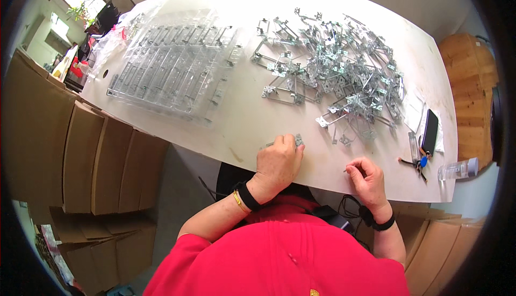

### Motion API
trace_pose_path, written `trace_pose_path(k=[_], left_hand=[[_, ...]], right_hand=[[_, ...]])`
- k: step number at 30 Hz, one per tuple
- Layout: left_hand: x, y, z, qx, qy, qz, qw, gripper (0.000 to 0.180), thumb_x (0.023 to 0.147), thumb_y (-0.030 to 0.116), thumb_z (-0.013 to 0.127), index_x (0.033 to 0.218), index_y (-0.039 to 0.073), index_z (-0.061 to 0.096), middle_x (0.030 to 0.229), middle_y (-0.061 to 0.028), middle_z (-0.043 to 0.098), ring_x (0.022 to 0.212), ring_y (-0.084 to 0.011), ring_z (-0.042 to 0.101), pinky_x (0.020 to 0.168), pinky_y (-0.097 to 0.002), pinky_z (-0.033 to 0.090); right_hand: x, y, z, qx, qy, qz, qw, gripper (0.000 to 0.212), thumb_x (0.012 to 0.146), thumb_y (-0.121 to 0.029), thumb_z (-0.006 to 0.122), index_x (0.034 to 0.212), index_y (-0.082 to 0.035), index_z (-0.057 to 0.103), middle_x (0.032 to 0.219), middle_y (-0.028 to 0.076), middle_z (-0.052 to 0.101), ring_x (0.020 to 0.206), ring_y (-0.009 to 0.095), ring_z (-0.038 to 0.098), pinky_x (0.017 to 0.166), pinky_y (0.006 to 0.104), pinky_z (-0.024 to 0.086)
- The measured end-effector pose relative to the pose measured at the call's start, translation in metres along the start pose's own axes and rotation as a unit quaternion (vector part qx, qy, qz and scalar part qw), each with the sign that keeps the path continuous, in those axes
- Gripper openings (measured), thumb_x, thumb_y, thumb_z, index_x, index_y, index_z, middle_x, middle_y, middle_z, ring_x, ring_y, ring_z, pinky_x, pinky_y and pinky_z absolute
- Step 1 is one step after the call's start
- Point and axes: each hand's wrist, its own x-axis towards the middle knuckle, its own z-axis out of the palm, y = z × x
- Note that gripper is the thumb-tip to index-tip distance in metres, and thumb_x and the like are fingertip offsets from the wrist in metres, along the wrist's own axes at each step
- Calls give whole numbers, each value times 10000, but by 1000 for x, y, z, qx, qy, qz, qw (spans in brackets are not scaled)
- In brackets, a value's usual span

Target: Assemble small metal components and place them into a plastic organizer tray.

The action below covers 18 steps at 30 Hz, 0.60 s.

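Observation:
My left hand is closed on a small metal bracket at the table's near edge. Part of the bracket shows past the fingers; the rest lies hidden under the hand. To its right, my right hand is raised by the table edge, thumb and forefinger pinched together. A tiny thin piece sticks out from that pinch, too small to name. Beyond both hands spreads a heap of similar metal brackets, tangled together. One rectangular bracket lies at the left side of the heap.
Stacked clear plastic trays holding metal parts stand at the left. Along the right lie a black phone, a blue and black cord-like item and a clear bottle. Cardboard boxes line the left, beside the white table.

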Motion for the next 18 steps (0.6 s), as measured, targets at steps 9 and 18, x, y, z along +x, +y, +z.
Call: trace_pose_path(k=[9,18], left_hand=[[-11,-22,-21,43,-62,-7,997,103,969,135,657,983,45,608,918,-193,663,760,-430,686,651,-510,567],[-24,-33,-45,33,-8,-107,994,222,980,143,662,1154,19,602,1017,-233,674,854,-465,689,741,-531,566]], right_hand=[[2,17,-8,37,-26,-9,999,74,988,-77,753,998,-13,717,803,49,672,700,115,601,655,277,487],[-5,42,-14,66,-48,-72,994,89,1035,-109,731,1076,-38,697,936,17,681,807,97,630,737,249,505]])
